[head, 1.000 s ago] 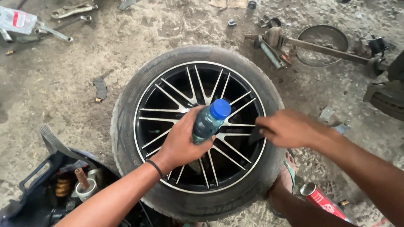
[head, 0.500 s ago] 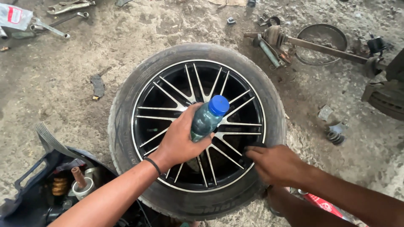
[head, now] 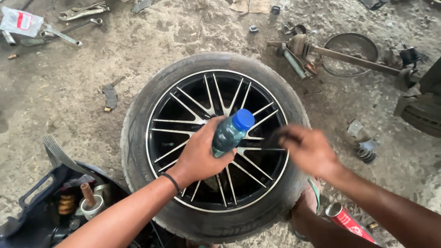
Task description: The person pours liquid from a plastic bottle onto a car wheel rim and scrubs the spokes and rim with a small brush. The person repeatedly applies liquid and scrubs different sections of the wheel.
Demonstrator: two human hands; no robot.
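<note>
The left hand [head: 200, 158] grips a blue-capped bottle [head: 231, 132] over the wheel [head: 138, 138] (lying flat on dirt), while the blurred right hand [head: 310, 151] wipes the spokes, finger state unclear; pouring likely needs uncapping.

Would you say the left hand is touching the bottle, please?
Touching. The head view shows the left hand wrapped around the lower body of the bottle, fingers closed on it with no gap, holding it above the wheel.

Bottle [head: 232, 133] above wheel [head: 216, 142]; wrenches [head: 69, 23] far left
</note>
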